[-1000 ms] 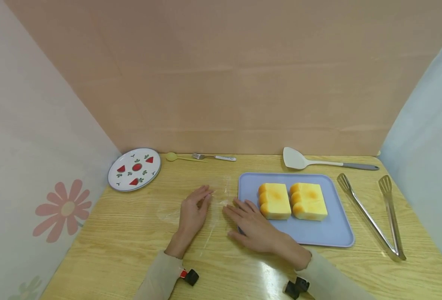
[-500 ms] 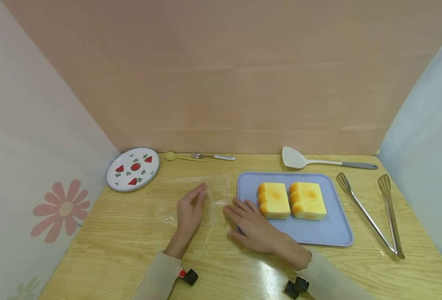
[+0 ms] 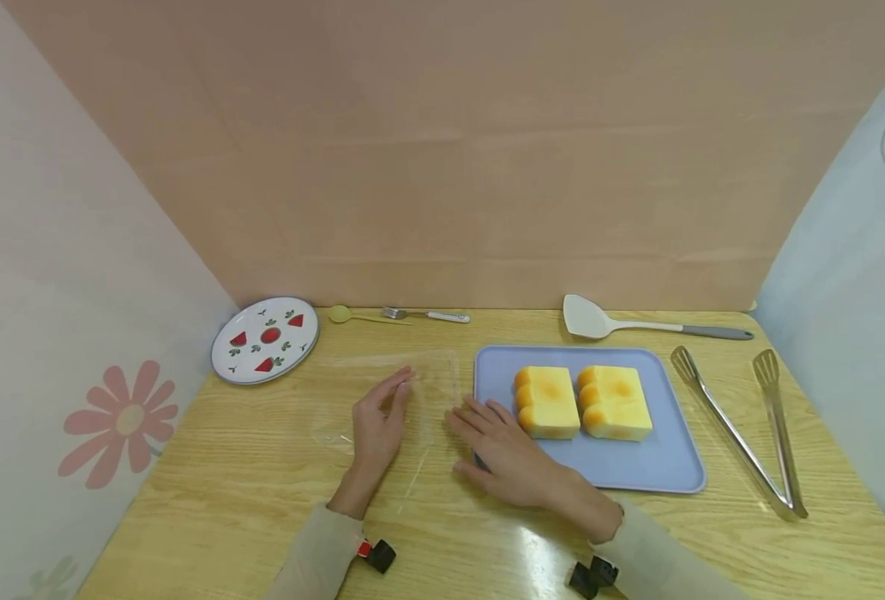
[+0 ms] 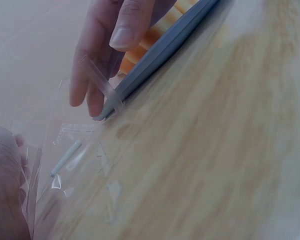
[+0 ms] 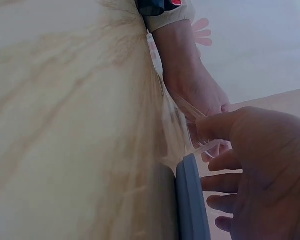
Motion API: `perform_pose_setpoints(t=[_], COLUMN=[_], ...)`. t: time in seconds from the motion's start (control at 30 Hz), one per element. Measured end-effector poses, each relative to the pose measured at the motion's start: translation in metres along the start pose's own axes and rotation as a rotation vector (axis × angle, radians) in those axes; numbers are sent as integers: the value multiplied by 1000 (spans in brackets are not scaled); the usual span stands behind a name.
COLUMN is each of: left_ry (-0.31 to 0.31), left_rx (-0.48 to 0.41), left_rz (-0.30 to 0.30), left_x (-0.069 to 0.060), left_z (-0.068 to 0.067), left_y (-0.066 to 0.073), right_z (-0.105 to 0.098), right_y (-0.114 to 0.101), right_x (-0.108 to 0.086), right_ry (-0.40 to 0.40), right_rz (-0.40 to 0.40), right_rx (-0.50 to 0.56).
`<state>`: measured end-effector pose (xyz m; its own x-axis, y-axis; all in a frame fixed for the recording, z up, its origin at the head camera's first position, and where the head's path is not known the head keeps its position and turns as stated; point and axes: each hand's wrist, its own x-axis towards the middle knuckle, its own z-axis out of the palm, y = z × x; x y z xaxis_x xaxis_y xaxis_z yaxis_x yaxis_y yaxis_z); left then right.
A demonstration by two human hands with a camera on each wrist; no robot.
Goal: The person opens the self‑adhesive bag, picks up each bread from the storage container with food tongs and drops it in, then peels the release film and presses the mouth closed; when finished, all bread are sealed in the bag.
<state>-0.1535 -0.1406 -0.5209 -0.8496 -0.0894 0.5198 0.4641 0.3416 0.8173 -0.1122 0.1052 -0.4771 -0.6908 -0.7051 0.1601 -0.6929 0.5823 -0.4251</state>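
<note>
A clear plastic bag (image 3: pixel 437 379) lies on the wooden table left of the blue tray (image 3: pixel 600 469). With thumb and fingertips together, my left hand (image 3: pixel 379 427) pinches the bag's upper film and lifts it a little. My right hand (image 3: pixel 513 457) rests its spread fingers at the bag's right edge, overlapping the tray's left side. In the left wrist view, a folded strip of the bag (image 4: pixel 102 82) crosses the right fingers. Glare and transparency blur much of the bag's outline. Two toast-shaped bread pieces (image 3: pixel 549 403) sit on the tray, touching neither hand.
At the back left is a fruit-patterned plate (image 3: pixel 265 340), beside a yellow spoon (image 3: pixel 340 314) and a fork (image 3: pixel 442 317). A white spatula (image 3: pixel 588 318) lies behind the tray. Metal tongs (image 3: pixel 786 454) are spread open on the right. Cloth walls enclose three sides.
My left hand has shifted slightly left and up, its thumb and fingers closing together, and the bag's film has spread and lifted. My right hand has stayed put.
</note>
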Motion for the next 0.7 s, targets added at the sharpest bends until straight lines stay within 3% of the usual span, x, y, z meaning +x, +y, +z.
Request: perform_pose_setpoints(t=[0.37,0.7], left_ry=[9,6], left_rx=[16,19], left_rz=[14,17], left_x=[0,0], left_z=[0,0], left_y=[-2,-1], right_z=[-16,-47], right_y=[-8,-9], right_x=[-4,-29], right_ry=[52,204], right_rz=[-42,-66], right_rx=[-77,-110])
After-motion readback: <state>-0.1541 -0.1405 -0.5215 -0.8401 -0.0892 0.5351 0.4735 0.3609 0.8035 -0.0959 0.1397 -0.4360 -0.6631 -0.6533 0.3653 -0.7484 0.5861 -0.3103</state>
